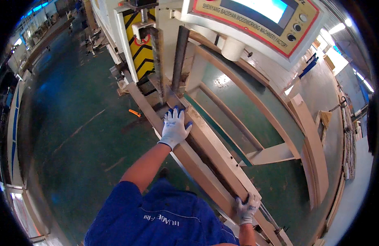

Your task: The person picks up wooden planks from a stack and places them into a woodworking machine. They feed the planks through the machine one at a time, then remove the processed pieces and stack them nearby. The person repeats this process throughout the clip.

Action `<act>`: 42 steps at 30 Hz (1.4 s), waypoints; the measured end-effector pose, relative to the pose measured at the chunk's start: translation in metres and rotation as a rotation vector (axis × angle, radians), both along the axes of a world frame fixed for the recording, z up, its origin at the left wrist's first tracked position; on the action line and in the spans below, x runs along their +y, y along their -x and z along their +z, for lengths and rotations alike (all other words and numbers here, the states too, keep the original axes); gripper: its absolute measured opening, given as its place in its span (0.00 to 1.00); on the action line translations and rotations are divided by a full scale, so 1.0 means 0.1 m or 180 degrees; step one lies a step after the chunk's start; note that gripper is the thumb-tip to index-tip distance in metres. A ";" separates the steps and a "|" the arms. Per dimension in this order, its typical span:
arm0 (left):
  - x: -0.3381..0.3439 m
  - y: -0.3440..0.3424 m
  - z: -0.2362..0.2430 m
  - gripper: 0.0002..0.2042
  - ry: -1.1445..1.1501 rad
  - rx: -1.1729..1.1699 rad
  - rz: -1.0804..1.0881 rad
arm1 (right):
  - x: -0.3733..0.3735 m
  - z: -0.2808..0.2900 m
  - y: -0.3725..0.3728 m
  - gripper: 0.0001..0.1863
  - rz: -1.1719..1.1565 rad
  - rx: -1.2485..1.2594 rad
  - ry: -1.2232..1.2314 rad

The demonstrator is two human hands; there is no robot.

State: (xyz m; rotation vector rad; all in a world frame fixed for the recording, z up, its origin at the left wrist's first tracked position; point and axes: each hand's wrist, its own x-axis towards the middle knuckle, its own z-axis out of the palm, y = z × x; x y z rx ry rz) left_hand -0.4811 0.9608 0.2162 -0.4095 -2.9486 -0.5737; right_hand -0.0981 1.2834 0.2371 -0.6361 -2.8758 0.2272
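A long brown wooden board [216, 158] lies slantwise on the bed of a woodworking machine. My left hand [176, 129], in a white glove with blue fingertips, rests on it near the dark upright steel bars [180, 57]. Its fingers stretch forward and the thumb stands apart. At the nearer end, my right hand [247, 208], gloved alike, curls over the board's edge. A second brown length [189, 162] runs parallel on the side closer to my body, with a dark gap between the two. The undersides of both hands are hidden.
A control panel [255, 24] with a lit screen overhangs the far side. Behind the uprights is a yellow-and-black striped plate [141, 53]. An orange lever [135, 112] juts out on the left. Beyond the bed stand a wooden frame [255, 102] and stacked curved boards [314, 164].
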 end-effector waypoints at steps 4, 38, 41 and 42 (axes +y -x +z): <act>0.03 0.01 0.03 0.38 -0.0122 0.0017 -0.0044 | -0.34 -0.18 0.57 0.31 0.0008 0.0097 -0.0095; 0.08 0.16 -0.07 0.32 0.0514 0.0186 -0.0002 | 0.41 -0.12 -1.09 0.40 -0.0745 0.0282 0.0039; 0.00 0.22 -0.12 0.32 0.0545 0.0266 -0.0112 | 0.37 -0.20 -1.15 0.41 -0.0811 0.0548 -0.0072; -0.01 0.20 -0.09 0.32 0.0532 0.0277 -0.0191 | 0.38 -0.22 -1.14 0.41 -0.0832 0.0581 -0.0042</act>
